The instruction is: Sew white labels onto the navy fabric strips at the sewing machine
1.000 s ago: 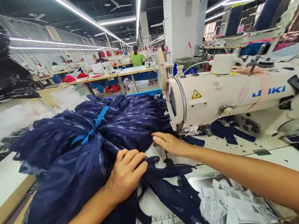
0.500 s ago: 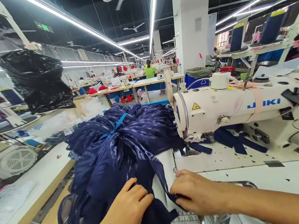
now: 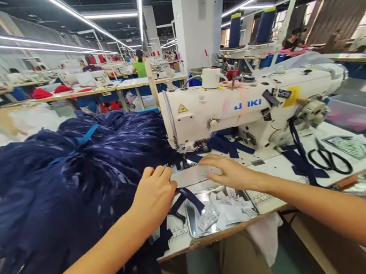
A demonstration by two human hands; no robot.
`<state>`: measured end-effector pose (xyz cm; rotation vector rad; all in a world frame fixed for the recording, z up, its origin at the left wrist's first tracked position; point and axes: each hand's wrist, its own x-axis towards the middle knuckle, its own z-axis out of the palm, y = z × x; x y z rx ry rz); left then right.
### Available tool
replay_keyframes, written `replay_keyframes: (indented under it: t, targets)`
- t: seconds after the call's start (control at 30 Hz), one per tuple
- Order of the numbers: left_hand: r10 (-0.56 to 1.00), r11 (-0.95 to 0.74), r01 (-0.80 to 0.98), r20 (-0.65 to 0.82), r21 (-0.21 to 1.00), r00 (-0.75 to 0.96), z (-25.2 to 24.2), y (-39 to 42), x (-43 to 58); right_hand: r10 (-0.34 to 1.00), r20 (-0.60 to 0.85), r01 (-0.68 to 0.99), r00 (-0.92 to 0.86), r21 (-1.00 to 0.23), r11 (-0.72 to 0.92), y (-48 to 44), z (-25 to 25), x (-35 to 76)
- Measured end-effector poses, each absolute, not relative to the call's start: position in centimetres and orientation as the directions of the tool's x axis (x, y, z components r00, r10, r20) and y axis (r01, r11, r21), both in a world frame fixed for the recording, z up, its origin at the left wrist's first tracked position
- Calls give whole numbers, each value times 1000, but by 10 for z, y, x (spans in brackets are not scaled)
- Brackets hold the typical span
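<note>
My left hand (image 3: 155, 190) is closed, its fingers curled at the right edge of a big bundle of navy garments (image 3: 41, 212). Navy fabric comes out from under it, and a narrow navy strip (image 3: 193, 201) trails over the tray of labels (image 3: 228, 209); the fingertips are partly hidden. Held flat over the machine bed, my right hand (image 3: 231, 172) has thumb and fingers apart, with nothing visible between them. Just beyond both hands is the needle area of a white sewing machine (image 3: 192, 107). A blue tie (image 3: 86, 135) binds the bundle.
Black-handled scissors (image 3: 330, 161) lie right of the machine, near navy strips (image 3: 301, 164) and a bag of pale cord (image 3: 351, 146). A clear plastic bin (image 3: 357, 110) stands beyond. Navy thread cones (image 3: 264, 26) rise behind. Other people work at farther tables.
The view has swung right and down, showing the label tray and scissors. My right hand has let go of the navy strip and moved toward the needle area; my left hand has also moved nearer it.
</note>
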<state>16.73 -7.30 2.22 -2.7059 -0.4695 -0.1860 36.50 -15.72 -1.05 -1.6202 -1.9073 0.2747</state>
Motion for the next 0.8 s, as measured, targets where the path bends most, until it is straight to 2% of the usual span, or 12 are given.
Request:
replay_keyframes:
  t: [0.13, 0.3, 0.43, 0.53, 0.63, 0.8]
  targets:
    - [317, -904, 349, 160, -248, 935, 15, -70, 204, 976, 195, 849, -94, -497, 181, -177, -10, 381]
    - [487, -872, 486, 205, 55, 849, -15, -49, 228, 966, 119, 872, -231, -416, 260, -195, -8, 373]
    - [518, -848, 454, 250, 272, 818, -36, -30, 211, 984, 66, 885, -167, -429, 179, -197, -8, 378]
    - [537, -817, 426, 246, 389, 807, -40, -21, 197, 993, 41, 863, -109, -491, 115, -196, -7, 383]
    - [554, -797, 414, 257, 440, 792, -41, -18, 193, 993, -13, 838, -121, -536, 95, -196, -9, 380]
    - [536, -810, 390, 283, 437, 795, -41, -25, 198, 981, -72, 848, -180, -516, 118, -197, -15, 364]
